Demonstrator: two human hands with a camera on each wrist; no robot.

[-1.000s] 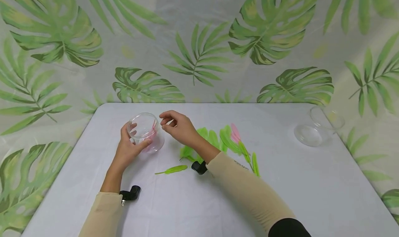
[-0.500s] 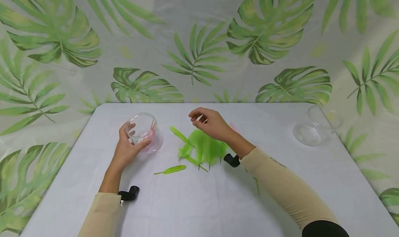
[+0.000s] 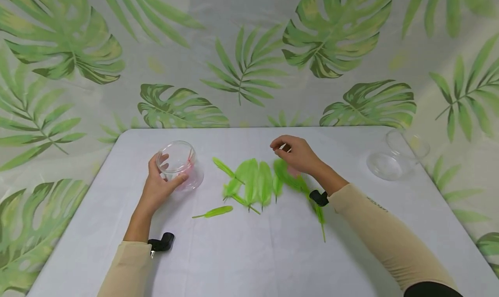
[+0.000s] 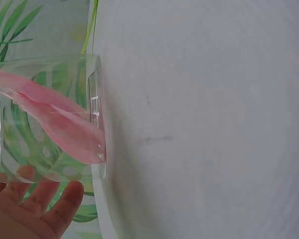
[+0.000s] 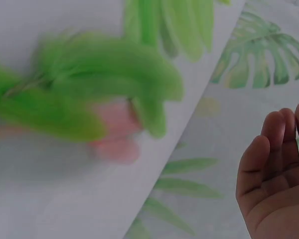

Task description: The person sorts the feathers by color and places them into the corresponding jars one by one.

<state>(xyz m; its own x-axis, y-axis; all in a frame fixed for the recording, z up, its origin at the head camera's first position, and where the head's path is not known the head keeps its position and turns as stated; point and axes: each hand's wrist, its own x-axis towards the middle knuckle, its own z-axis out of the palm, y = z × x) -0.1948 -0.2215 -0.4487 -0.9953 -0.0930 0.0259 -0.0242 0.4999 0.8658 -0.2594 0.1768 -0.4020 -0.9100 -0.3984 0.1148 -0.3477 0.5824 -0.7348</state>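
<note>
A clear glass jar [image 3: 191,180] stands tilted at the left of the table, gripped by my left hand [image 3: 157,188] with thumb and fingers round its side. Inside it lies a pink feather [image 4: 65,119], plain in the left wrist view. My right hand [image 3: 298,155] hovers over the right end of a group of green feathers [image 3: 251,180], fingers loosely bent and holding nothing. Beneath that hand a pink feather [image 3: 293,171] shows among the green ones. In the right wrist view the fingers [image 5: 274,144] are apart from the blurred green feathers [image 5: 109,69].
One green feather [image 3: 218,211] lies alone, nearer the front, between the jar and the group. At the table's right edge are a clear round dish [image 3: 383,167] and another clear round piece [image 3: 409,145]. A leaf-patterned cloth [image 3: 249,71] hangs behind the white table [image 3: 234,258].
My right hand has moved from beside the jar's rim rightward across the green feathers, uncovering several of them. My left hand and the jar have stayed nearly still.
</note>
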